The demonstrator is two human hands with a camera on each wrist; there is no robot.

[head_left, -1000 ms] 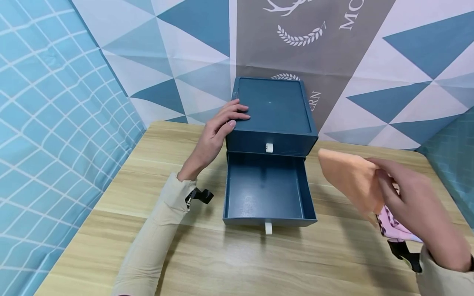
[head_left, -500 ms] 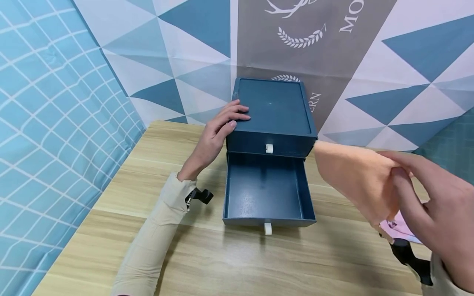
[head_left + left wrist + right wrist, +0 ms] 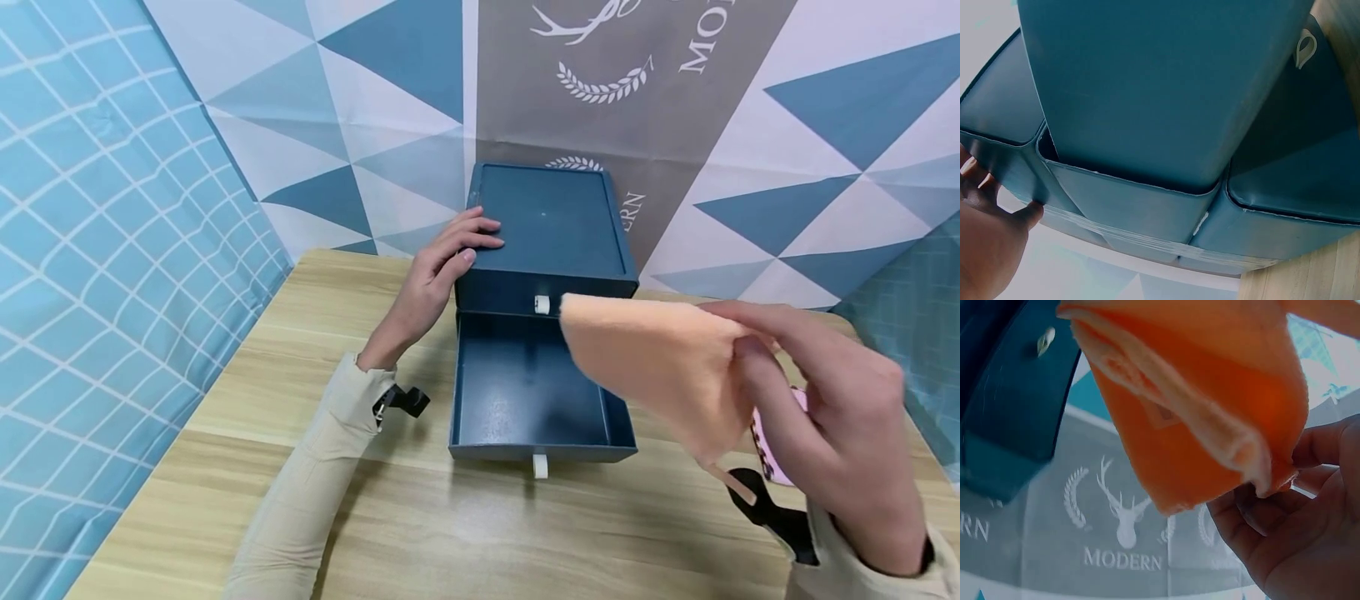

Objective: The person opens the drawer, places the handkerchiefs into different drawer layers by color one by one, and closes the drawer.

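Note:
My left hand rests with loose fingers on the left edge of a dark blue drawer cabinet. Below the top drawer, a lower drawer is pulled out, its visible floor bare; the left wrist view shows this drawer jutting out between two closed ones. Between thumb and fingers, my right hand pinches an orange cloth by its right end. It hangs in the air, overlapping the right part of the pulled-out drawer in the head view. Seen from the right wrist, the cloth is folded, with a small pale label.
A folded pink cloth with a dark patterned edge lies on the wooden table, partly hidden behind my right hand. Patterned sheets hang behind the cabinet. White fabric pull tabs stick out from the drawer fronts.
The right hand has first drawn toward the right, then carried the orange cloth left, from beside the cabinet to over the pulled-out drawer's right part. The left hand has stayed in place.

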